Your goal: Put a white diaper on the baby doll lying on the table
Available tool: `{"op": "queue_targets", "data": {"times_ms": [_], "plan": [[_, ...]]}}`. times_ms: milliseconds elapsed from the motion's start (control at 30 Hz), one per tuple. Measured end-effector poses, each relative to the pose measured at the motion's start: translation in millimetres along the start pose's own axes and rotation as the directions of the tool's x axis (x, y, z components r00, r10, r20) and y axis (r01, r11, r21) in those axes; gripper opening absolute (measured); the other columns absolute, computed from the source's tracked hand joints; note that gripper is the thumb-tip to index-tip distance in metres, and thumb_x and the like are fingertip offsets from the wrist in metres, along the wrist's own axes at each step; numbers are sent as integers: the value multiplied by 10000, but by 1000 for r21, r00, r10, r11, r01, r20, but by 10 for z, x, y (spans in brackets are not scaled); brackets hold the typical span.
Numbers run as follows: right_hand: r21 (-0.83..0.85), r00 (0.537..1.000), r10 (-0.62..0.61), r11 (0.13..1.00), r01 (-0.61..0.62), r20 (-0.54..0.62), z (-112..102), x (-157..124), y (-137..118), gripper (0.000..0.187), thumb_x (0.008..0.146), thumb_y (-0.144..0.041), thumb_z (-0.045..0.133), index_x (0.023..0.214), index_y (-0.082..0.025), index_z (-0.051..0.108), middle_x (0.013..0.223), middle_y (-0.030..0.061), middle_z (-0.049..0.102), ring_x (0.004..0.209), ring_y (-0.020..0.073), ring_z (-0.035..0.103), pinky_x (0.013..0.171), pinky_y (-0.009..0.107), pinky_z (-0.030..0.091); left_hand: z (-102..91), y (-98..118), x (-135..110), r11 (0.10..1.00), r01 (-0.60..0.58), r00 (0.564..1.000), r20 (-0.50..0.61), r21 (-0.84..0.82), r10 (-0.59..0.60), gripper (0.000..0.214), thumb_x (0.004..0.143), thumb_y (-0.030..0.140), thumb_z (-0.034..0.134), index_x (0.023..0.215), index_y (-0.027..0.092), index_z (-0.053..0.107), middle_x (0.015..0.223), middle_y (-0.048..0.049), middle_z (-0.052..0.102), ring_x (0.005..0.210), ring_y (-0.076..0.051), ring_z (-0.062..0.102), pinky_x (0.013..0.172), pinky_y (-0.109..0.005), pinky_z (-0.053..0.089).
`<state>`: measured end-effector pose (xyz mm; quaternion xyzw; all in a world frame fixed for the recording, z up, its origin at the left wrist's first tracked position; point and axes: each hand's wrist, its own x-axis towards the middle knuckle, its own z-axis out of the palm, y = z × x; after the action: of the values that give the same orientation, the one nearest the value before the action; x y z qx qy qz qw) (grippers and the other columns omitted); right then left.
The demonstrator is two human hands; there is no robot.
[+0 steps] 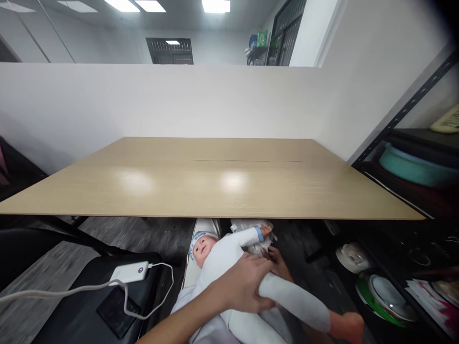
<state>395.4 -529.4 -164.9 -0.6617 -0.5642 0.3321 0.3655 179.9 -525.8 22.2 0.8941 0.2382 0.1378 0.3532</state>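
A baby doll (229, 260) in a white outfit with blue cuffs and a printed cap lies tilted across my lap, below the table edge. My left hand (247, 282) is wrapped over the doll's hip and upper thigh. One doll leg sticks out to the lower right, ending in a bare foot. Beyond the doll's waist, my right hand (279, 263) has its fingers curled close against the doll's far side; what they hold is partly hidden. A crumpled white plastic-like bundle (256, 246) lies just behind the doll's arm.
A wooden table (215, 191) spans the front. On the black chair (86, 306) at left lie a white power bank (129, 272) with a cable and a dark phone (116, 310). Dark shelves at right hold a teal basin (416, 167) and a lidded round container (389, 296).
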Motion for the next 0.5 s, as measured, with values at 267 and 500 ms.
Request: {"op": "queue_targets", "data": {"times_ms": [267, 500], "plan": [[-266, 907, -112, 964, 0, -407, 44, 139, 279, 858, 834, -780, 576, 1408, -149, 479, 1324, 225, 624, 1260, 422, 574, 1111, 611, 408, 141, -55, -44, 997, 10, 998, 57, 81, -15, 579, 818, 586, 727, 1292, 281, 599, 1206, -35, 702, 1122, -263, 617, 1051, -380, 393], [-443, 944, -328, 852, 279, -37, 281, 487, 158, 749, 923, -608, 529, 1550, -201, 476, 1547, 167, 520, 1441, 399, 448, 1175, 587, 374, 154, -57, -14, 991, 30, 991, 122, 130, -46, 589, 825, 599, 737, 1293, 267, 604, 1201, -45, 694, 1133, -275, 606, 1050, -390, 389]]}}
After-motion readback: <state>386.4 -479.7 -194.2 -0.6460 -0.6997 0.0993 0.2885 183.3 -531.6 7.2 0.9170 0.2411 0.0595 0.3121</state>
